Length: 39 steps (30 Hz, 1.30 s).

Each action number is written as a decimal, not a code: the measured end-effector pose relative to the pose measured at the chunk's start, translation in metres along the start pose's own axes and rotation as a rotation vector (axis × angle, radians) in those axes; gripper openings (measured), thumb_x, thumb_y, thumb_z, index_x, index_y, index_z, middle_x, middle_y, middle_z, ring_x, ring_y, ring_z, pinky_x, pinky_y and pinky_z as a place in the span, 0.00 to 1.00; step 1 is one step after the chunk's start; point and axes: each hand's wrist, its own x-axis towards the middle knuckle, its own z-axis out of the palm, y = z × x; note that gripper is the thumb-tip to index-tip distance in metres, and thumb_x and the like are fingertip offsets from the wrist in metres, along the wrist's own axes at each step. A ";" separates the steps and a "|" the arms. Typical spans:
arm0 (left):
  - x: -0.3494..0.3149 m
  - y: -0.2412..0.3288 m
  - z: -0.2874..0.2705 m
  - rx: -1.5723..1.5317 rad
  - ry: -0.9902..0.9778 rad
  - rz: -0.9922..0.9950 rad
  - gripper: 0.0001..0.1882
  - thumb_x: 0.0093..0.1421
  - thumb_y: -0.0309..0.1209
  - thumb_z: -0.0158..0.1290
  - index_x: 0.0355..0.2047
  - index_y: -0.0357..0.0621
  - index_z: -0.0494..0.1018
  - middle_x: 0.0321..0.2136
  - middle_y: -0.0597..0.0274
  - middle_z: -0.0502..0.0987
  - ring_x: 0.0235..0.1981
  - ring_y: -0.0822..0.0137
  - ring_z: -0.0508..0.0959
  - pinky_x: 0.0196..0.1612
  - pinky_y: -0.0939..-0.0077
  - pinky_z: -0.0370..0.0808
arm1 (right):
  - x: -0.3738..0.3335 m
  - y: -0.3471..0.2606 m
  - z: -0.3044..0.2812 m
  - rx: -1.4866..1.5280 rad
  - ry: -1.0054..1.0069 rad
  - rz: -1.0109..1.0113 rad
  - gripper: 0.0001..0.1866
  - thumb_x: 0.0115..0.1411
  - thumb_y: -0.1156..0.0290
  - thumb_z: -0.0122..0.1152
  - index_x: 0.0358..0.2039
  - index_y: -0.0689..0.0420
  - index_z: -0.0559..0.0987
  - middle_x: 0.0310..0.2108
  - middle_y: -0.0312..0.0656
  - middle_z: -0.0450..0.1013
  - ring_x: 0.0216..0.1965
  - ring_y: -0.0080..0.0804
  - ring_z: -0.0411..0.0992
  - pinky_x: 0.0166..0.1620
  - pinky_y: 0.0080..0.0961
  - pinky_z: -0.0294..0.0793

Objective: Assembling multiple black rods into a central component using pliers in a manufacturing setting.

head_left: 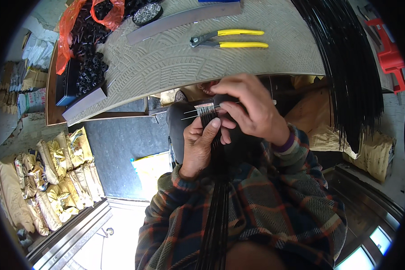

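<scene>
My left hand (pixel 198 146) is closed round a flat bundle of thin black rods (pixel 209 118), its thumb pressed on their upper part. The lower lengths of the bundle run down over my plaid jacket. Two thin metal wires (pixel 190 111) cross the top of the bundle, their free ends sticking out to the left. At the right side of the wires, my right hand (pixel 254 110) is closed, thumb and forefinger pinching at one of them; its fingers partly hide the grip and are slightly blurred.
On the patterned table (pixel 153 63) ahead lie yellow-handled cutting pliers (pixel 243 32), a grey metal strip (pixel 180 22), a dish of small metal pieces (pixel 147 14) and black parts (pixel 91 72). Long black rods (pixel 351 67) hang over its right side. Wrapped packages (pixel 54 180) stand at left.
</scene>
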 end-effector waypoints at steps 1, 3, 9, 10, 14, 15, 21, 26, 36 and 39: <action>-0.001 0.003 -0.001 0.022 0.012 -0.025 0.13 0.61 0.31 0.46 0.42 0.34 0.68 0.31 0.55 0.76 0.23 0.73 0.72 0.28 0.83 0.69 | 0.000 0.000 -0.005 -0.045 -0.036 0.066 0.16 0.44 0.82 0.59 0.37 0.60 0.73 0.34 0.44 0.69 0.33 0.39 0.69 0.36 0.27 0.69; -0.001 0.006 0.000 0.040 0.024 -0.051 0.13 0.61 0.31 0.46 0.42 0.34 0.68 0.31 0.54 0.76 0.24 0.73 0.73 0.28 0.82 0.70 | -0.004 0.005 -0.013 -0.056 -0.090 0.143 0.08 0.44 0.80 0.61 0.27 0.61 0.73 0.28 0.41 0.69 0.31 0.35 0.69 0.34 0.25 0.66; 0.004 0.002 0.002 0.018 0.013 -0.057 0.13 0.61 0.32 0.46 0.42 0.36 0.68 0.31 0.54 0.76 0.24 0.73 0.74 0.28 0.83 0.69 | -0.007 0.011 -0.011 -0.057 -0.083 0.184 0.07 0.44 0.80 0.62 0.25 0.62 0.72 0.26 0.41 0.69 0.30 0.36 0.68 0.33 0.26 0.66; 0.004 0.003 0.004 0.015 0.029 -0.053 0.13 0.61 0.32 0.46 0.42 0.36 0.68 0.29 0.56 0.76 0.23 0.74 0.73 0.27 0.83 0.68 | -0.005 0.011 -0.012 -0.071 -0.089 0.191 0.07 0.44 0.80 0.62 0.25 0.62 0.73 0.27 0.41 0.69 0.30 0.36 0.69 0.34 0.25 0.66; 0.003 -0.001 0.005 0.011 0.073 -0.029 0.11 0.62 0.30 0.45 0.41 0.36 0.69 0.24 0.62 0.73 0.20 0.77 0.69 0.26 0.85 0.66 | 0.002 0.008 -0.020 -0.010 -0.041 0.230 0.07 0.46 0.81 0.60 0.28 0.62 0.74 0.28 0.43 0.70 0.31 0.35 0.69 0.36 0.24 0.67; 0.002 -0.001 0.004 0.027 0.080 -0.039 0.10 0.62 0.30 0.44 0.39 0.36 0.69 0.22 0.64 0.72 0.20 0.78 0.68 0.25 0.86 0.65 | 0.008 0.007 -0.023 0.015 -0.012 0.279 0.06 0.47 0.82 0.58 0.29 0.63 0.74 0.29 0.43 0.70 0.32 0.34 0.70 0.37 0.23 0.67; 0.003 0.002 0.001 0.006 0.076 -0.038 0.09 0.62 0.30 0.44 0.36 0.37 0.70 0.20 0.68 0.70 0.19 0.80 0.67 0.24 0.87 0.64 | 0.064 -0.088 -0.088 0.244 -0.027 -0.364 0.12 0.52 0.79 0.54 0.39 0.60 0.71 0.36 0.43 0.69 0.29 0.31 0.71 0.29 0.20 0.70; 0.006 0.003 -0.008 0.008 0.033 -0.062 0.10 0.63 0.32 0.44 0.35 0.38 0.69 0.21 0.69 0.69 0.20 0.80 0.66 0.24 0.87 0.64 | 0.106 -0.130 -0.089 0.896 -0.385 -1.000 0.19 0.58 0.73 0.42 0.51 0.52 0.66 0.31 0.37 0.64 0.21 0.22 0.67 0.19 0.18 0.67; 0.012 0.009 -0.029 -0.031 0.088 -0.037 0.09 0.62 0.31 0.44 0.34 0.38 0.69 0.20 0.66 0.69 0.20 0.78 0.66 0.24 0.85 0.64 | 0.255 0.193 0.017 -0.313 -0.309 -0.090 0.09 0.51 0.79 0.53 0.35 0.59 0.76 0.34 0.41 0.73 0.39 0.34 0.71 0.41 0.25 0.69; 0.013 0.013 -0.039 -0.045 0.159 -0.025 0.09 0.63 0.31 0.44 0.34 0.38 0.68 0.20 0.66 0.69 0.20 0.78 0.66 0.24 0.85 0.64 | 0.260 0.204 0.046 -0.997 -0.350 0.010 0.10 0.47 0.80 0.51 0.31 0.56 0.76 0.35 0.42 0.71 0.41 0.42 0.69 0.43 0.34 0.69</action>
